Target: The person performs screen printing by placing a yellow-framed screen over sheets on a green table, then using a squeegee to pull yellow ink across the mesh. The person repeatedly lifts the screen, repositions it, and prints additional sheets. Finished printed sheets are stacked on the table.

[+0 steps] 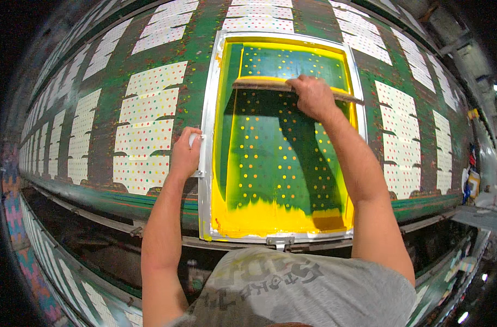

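Note:
A printing screen (207, 117) in a pale metal frame lies on the long green table. Its dark green mesh shows rows of dots, and yellow ink (270, 217) pools thickly along the near end and coats the sides. My right hand (315, 98) is closed around a wooden squeegee (259, 83), which spans the screen near its far end; yellow ink lines the squeegee's far side. At the frame's left edge, my left hand (187, 151) is wrapped round a pale handle (200, 158).
White cut fabric panels with coloured dots (150, 125) lie in rows left, right (399, 139) and beyond the screen. A metal bracket (280, 241) sits at the frame's near edge, by the table's rail (417, 224). Containers (472, 185) stand at far right.

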`<state>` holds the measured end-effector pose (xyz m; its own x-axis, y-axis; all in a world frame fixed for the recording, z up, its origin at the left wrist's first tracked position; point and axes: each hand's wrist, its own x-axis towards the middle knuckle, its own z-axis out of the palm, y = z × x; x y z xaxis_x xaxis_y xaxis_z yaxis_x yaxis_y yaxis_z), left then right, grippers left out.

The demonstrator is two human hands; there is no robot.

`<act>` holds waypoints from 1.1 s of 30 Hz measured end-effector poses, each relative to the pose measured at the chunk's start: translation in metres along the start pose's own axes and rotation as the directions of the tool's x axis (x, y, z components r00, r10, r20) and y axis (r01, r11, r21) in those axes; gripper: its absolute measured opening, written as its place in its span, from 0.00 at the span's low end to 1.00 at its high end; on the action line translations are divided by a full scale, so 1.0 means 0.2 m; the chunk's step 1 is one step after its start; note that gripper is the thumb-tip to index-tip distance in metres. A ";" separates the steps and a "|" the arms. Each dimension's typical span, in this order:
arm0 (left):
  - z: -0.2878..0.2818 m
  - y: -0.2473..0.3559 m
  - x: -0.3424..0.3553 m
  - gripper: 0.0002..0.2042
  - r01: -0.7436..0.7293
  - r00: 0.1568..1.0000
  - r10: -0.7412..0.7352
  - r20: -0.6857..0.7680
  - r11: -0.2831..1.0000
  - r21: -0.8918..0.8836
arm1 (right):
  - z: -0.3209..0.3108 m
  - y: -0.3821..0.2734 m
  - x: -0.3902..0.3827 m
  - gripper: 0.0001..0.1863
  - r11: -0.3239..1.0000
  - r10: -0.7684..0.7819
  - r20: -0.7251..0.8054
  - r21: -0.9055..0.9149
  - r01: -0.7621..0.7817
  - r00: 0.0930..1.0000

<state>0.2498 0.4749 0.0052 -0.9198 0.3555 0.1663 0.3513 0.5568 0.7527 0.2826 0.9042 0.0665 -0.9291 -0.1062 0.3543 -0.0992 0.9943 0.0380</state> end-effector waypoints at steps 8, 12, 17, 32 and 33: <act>0.00 0.02 0.00 0.09 0.051 0.999 -0.052 0.010 0.996 0.066 | 0.09 0.34 0.52 0.22 0.999 0.017 0.074 -0.032 -0.015 0.997; 0.00 0.04 -0.01 0.09 0.084 0.996 -0.085 0.014 0.995 0.044 | 0.08 0.44 0.70 0.22 0.996 0.087 0.193 -0.048 -0.079 0.977; -0.01 0.06 0.00 0.09 0.106 0.994 -0.108 0.032 0.991 0.081 | 0.09 0.52 0.79 0.20 0.997 0.067 0.089 -0.052 -0.063 0.994; -0.02 0.08 0.00 0.09 0.043 0.999 -0.045 0.029 0.997 0.071 | 0.00 0.56 0.76 0.19 0.997 -0.028 0.247 0.073 0.011 0.969; -0.02 0.08 0.00 0.09 0.036 0.999 -0.039 0.032 0.996 0.077 | -0.01 0.53 0.72 0.19 0.996 -0.050 0.241 0.080 0.032 0.969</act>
<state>0.2546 0.4804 0.0204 -0.9267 0.3574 0.1164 0.3301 0.6254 0.7070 0.1399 0.9952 0.1236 -0.9813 -0.1530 0.1166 -0.1569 0.9873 -0.0255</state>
